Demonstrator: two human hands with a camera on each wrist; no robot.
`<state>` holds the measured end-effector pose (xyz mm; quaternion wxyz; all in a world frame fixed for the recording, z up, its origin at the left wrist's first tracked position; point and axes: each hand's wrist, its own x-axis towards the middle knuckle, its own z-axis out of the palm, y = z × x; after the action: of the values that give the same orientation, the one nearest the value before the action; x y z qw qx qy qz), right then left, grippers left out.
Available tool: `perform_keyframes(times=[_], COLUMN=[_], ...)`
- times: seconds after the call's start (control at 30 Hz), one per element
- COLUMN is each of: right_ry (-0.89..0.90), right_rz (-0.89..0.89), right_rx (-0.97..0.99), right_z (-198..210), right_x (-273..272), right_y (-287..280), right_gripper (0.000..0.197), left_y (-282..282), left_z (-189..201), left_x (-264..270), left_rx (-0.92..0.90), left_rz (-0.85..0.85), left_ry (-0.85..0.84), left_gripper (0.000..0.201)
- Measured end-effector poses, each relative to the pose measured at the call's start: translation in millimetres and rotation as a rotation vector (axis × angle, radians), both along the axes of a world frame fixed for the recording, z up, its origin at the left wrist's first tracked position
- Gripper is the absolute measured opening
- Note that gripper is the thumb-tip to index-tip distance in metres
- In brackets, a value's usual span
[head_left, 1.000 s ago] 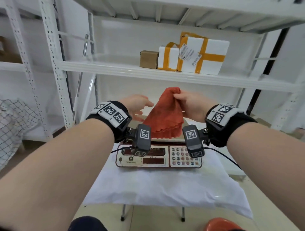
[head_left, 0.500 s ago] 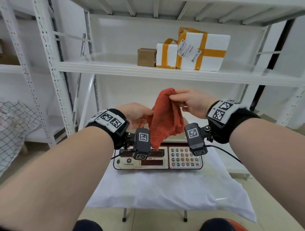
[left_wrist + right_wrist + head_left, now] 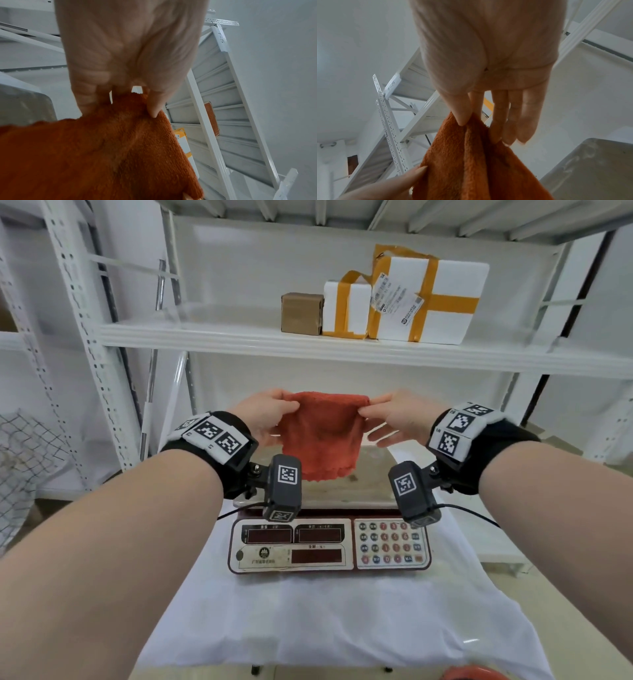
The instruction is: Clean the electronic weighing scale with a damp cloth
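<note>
An orange-red cloth (image 3: pixel 323 436) hangs spread out in the air above the scale's steel pan (image 3: pixel 363 484). My left hand (image 3: pixel 270 414) pinches its top left corner, and my right hand (image 3: pixel 390 414) pinches the top right corner. The electronic weighing scale (image 3: pixel 329 546) sits on a white-covered table, its display and keypad facing me. The left wrist view has thumb and fingers of the left hand (image 3: pixel 130 100) nipping the cloth (image 3: pixel 96 155). In the right wrist view the right hand (image 3: pixel 471 117) holds the cloth (image 3: pixel 471 162) between thumb and forefinger, the other fingers straight.
A white metal shelf (image 3: pixel 308 344) runs above and behind the scale, carrying a brown box (image 3: pixel 301 313) and two white parcels with orange tape (image 3: pixel 428 299). Shelf uprights (image 3: pixel 85 337) stand at left. A white sheet (image 3: pixel 325 618) covers the table.
The cloth hung bunched from my right hand alone. My left hand has taken the other corner and both hands have pulled apart, spreading the cloth flat above the pan.
</note>
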<state>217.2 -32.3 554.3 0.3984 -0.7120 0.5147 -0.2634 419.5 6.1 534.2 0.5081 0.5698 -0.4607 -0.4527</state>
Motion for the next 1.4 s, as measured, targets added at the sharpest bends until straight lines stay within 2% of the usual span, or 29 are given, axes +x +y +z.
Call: perform_keyframes(times=[0.13, 0.23, 0.4, 0.57, 0.7, 0.77, 0.87, 0.97, 1.07, 1.2, 1.27, 1.4], right_ry=[-0.057, -0.111, -0.12, -0.208, -0.376, -0.456, -0.487, -0.484, -0.447, -0.383, -0.311, -0.226], right_rz=[-0.024, -0.02, -0.015, 0.01, 0.022, 0.021, 0.022, 0.026, 0.042, 0.093, 0.048, 0.032], right_rx=[-0.003, -0.008, -0.022, -0.009, 0.012, 0.039, 0.024, -0.037, -0.104, -0.133, -0.193, -0.204], right_z=[2.6, 5.3, 9.9, 13.1, 15.1, 16.2, 18.1, 22.3, 27.1, 29.9, 28.8, 28.7], right_x=[8.5, 13.1, 19.6, 25.7, 28.3, 28.8, 26.5, 20.2, 12.6, 8.3, 7.4, 8.9], right_y=[-35.0, -58.1, -75.6, -62.7, -41.4, -29.5, -14.8, -3.0, 3.2, 9.0, 9.0, 8.7], right_gripper=[0.019, 0.022, 0.027, 0.022, 0.024, 0.012, 0.016, 0.005, 0.017, 0.04, 0.044, 0.034], left_y=[-34.7, -55.9, -68.1, -51.9, -30.1, -19.9, -5.6, 4.3, 11.4, 16.5, 18.5, 18.4], left_z=[2.4, 8.0, 17.7, 20.3, 24.9, 26.8, 27.6, 30.0, 35.3, 40.7, 42.3, 43.4], left_x=[11.4, 17.1, 24.0, 25.2, 19.8, 18.1, 16.2, 13.3, 9.9, 3.0, -2.0, -4.0], left_rx=[-0.031, -0.037, -0.051, -0.028, -0.041, -0.043, -0.053, -0.078, -0.087, -0.103, -0.102, -0.095], left_rz=[-0.019, -0.032, 0.013, 0.018, 0.028, 0.052, 0.075, 0.076, 0.069, 0.006, -0.037, -0.046], left_ry=[0.054, 0.073, 0.005, 0.033, 0.107, 0.095, 0.065, 0.055, 0.083, 0.133, 0.09, -0.035], left_gripper=[0.016, 0.02, 0.02, 0.021, 0.024, 0.024, 0.024, 0.024, 0.02, 0.026, 0.028, 0.036])
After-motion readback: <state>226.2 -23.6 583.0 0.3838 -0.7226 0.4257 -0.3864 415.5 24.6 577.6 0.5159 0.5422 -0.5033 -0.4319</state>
